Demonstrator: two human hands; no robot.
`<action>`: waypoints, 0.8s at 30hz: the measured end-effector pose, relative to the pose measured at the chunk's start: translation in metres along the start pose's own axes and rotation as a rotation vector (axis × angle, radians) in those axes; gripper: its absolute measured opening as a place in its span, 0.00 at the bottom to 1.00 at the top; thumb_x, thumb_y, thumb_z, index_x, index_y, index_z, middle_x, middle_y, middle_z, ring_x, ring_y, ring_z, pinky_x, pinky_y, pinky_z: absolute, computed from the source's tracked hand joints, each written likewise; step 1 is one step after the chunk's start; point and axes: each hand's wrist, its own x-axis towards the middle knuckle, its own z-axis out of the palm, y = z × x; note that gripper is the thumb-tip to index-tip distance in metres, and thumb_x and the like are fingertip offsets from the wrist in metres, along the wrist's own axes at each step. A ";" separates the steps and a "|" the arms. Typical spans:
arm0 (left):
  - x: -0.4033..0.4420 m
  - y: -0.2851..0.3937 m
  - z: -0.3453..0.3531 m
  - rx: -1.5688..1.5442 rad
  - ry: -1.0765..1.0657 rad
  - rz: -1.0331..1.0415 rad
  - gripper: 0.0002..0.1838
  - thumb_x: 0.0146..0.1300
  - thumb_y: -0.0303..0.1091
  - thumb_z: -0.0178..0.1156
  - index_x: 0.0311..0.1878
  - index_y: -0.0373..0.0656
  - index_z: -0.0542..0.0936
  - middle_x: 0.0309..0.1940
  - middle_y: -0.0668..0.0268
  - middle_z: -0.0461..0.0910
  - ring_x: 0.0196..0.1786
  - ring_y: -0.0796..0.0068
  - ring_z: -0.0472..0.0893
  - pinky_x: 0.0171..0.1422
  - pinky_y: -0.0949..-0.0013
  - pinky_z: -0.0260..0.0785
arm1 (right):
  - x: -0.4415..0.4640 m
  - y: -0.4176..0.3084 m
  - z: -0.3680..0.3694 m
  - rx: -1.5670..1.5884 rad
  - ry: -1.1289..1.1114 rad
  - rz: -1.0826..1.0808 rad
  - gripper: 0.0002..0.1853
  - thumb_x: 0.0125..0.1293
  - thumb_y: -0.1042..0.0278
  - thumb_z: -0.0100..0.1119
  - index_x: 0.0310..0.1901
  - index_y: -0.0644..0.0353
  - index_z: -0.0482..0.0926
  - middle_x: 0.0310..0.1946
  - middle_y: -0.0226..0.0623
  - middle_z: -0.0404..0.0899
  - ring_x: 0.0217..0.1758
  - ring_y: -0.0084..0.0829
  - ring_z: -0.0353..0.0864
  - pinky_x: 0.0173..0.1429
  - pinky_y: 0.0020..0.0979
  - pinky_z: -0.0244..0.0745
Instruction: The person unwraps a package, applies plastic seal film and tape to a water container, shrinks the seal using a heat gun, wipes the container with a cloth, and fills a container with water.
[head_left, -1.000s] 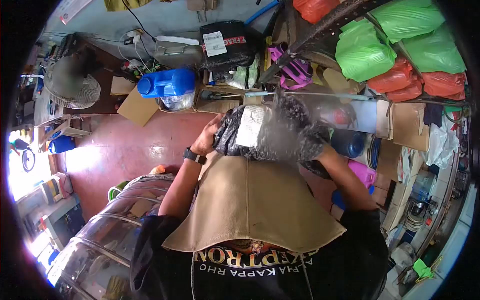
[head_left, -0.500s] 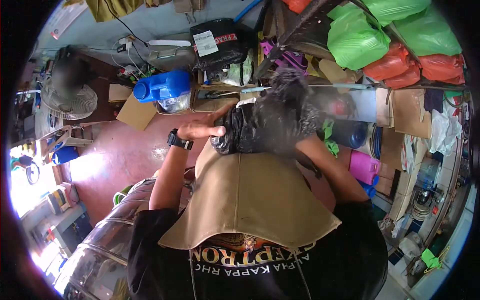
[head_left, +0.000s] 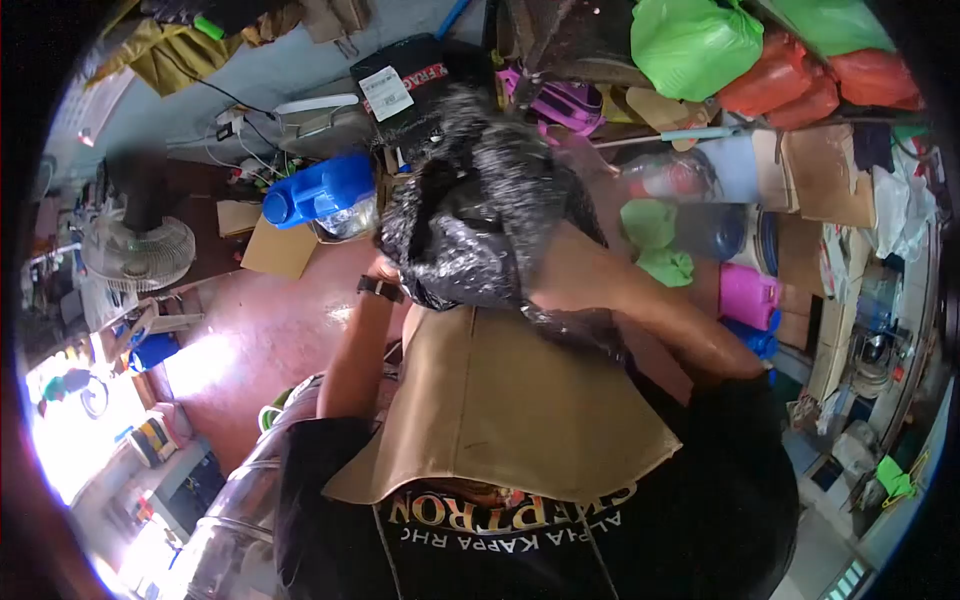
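A crinkled black plastic bag (head_left: 460, 225) is bunched up in front of my chest, partly smeared by motion. My left hand (head_left: 386, 268), with a dark watch (head_left: 380, 288) on its wrist, grips the bag's left side; most of its fingers are behind the plastic. On the other side my right hand (head_left: 562, 268) is closed on the bag, its fingers blurred and covered by black folds. What the bag contains, if anything, is hidden. The brown brim of a hat (head_left: 500, 400) covers the area just below both hands.
A blue jug (head_left: 318, 190) stands beyond my left hand, near a flat cardboard piece (head_left: 278, 248). A black parcel (head_left: 425, 75) lies at the back. Green bags (head_left: 695, 45) and red bags (head_left: 770, 88) sit at upper right. A fan (head_left: 140, 255) stands at left.
The black bag has swung left and spread out, now covering most of my left hand. My right hand has moved left with it. The view has shifted slightly.
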 end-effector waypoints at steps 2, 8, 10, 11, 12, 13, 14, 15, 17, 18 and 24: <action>0.003 0.006 0.012 -0.012 0.061 0.061 0.48 0.51 0.48 0.63 0.74 0.34 0.59 0.69 0.56 0.68 0.71 0.64 0.66 0.76 0.61 0.54 | 0.009 -0.026 -0.003 -0.082 0.022 -0.003 0.17 0.47 0.60 0.67 0.23 0.71 0.81 0.26 0.60 0.80 0.36 0.57 0.83 0.47 0.50 0.78; -0.020 0.068 0.052 0.373 -0.057 0.223 0.52 0.62 0.67 0.52 0.76 0.34 0.55 0.73 0.50 0.61 0.76 0.59 0.59 0.80 0.57 0.45 | 0.031 -0.052 -0.002 -0.039 0.050 0.058 0.22 0.47 0.53 0.70 0.24 0.70 0.83 0.26 0.58 0.81 0.36 0.57 0.83 0.46 0.49 0.76; -0.039 0.095 0.097 0.651 -0.283 0.374 0.58 0.61 0.78 0.44 0.76 0.32 0.54 0.74 0.47 0.59 0.78 0.57 0.56 0.81 0.55 0.41 | 0.041 -0.046 -0.018 0.091 -0.055 0.263 0.22 0.48 0.52 0.70 0.23 0.70 0.82 0.25 0.57 0.80 0.34 0.55 0.83 0.45 0.48 0.76; -0.042 0.085 0.085 0.859 -0.165 0.297 0.66 0.52 0.86 0.45 0.75 0.32 0.56 0.73 0.47 0.61 0.76 0.54 0.61 0.80 0.55 0.47 | 0.046 -0.041 -0.014 0.069 -0.101 0.284 0.20 0.50 0.53 0.70 0.22 0.67 0.83 0.23 0.56 0.80 0.31 0.53 0.82 0.42 0.48 0.76; -0.050 0.101 0.125 0.932 -0.172 0.230 0.65 0.49 0.85 0.51 0.71 0.29 0.61 0.69 0.46 0.66 0.71 0.54 0.67 0.75 0.56 0.56 | 0.050 -0.037 -0.003 0.070 -0.107 0.289 0.20 0.50 0.53 0.70 0.22 0.67 0.83 0.23 0.56 0.80 0.31 0.53 0.82 0.42 0.48 0.76; -0.052 0.105 0.139 1.074 -0.080 0.218 0.63 0.48 0.81 0.58 0.69 0.27 0.63 0.65 0.45 0.70 0.67 0.55 0.71 0.72 0.58 0.60 | 0.055 -0.036 0.010 0.018 -0.078 0.182 0.18 0.50 0.54 0.70 0.24 0.65 0.83 0.24 0.55 0.80 0.31 0.52 0.82 0.42 0.47 0.76; -0.051 0.107 0.148 1.219 0.014 0.213 0.61 0.47 0.77 0.64 0.67 0.26 0.65 0.61 0.45 0.74 0.64 0.56 0.75 0.68 0.59 0.65 | 0.058 -0.036 0.017 -0.040 -0.044 0.069 0.16 0.51 0.55 0.70 0.26 0.64 0.84 0.24 0.54 0.80 0.31 0.52 0.82 0.41 0.47 0.76; -0.041 0.103 0.159 1.260 0.080 0.273 0.53 0.46 0.66 0.74 0.62 0.28 0.69 0.51 0.47 0.81 0.55 0.60 0.80 0.61 0.59 0.70 | 0.054 -0.042 0.019 0.183 0.087 -0.142 0.15 0.53 0.57 0.68 0.33 0.62 0.85 0.28 0.53 0.81 0.34 0.52 0.82 0.43 0.46 0.76; -0.038 0.102 0.146 1.117 0.170 0.214 0.31 0.53 0.48 0.74 0.49 0.30 0.79 0.39 0.54 0.85 0.41 0.70 0.82 0.47 0.66 0.74 | 0.056 -0.036 0.025 0.125 0.019 -0.019 0.21 0.55 0.62 0.67 0.50 0.62 0.81 0.36 0.53 0.82 0.40 0.51 0.83 0.48 0.43 0.77; -0.033 0.093 0.118 1.137 0.233 0.244 0.24 0.57 0.44 0.72 0.44 0.30 0.81 0.36 0.56 0.86 0.37 0.74 0.82 0.44 0.69 0.74 | 0.049 -0.033 0.018 0.209 0.037 -0.026 0.23 0.55 0.65 0.67 0.54 0.63 0.79 0.39 0.54 0.82 0.42 0.51 0.83 0.50 0.42 0.78; -0.036 0.071 0.100 0.607 0.461 0.279 0.08 0.61 0.22 0.55 0.39 0.35 0.83 0.32 0.72 0.83 0.32 0.81 0.78 0.37 0.73 0.71 | -0.004 -0.031 -0.006 -0.039 0.065 -0.238 0.14 0.57 0.75 0.60 0.46 0.66 0.79 0.57 0.48 0.75 0.65 0.46 0.73 0.72 0.45 0.65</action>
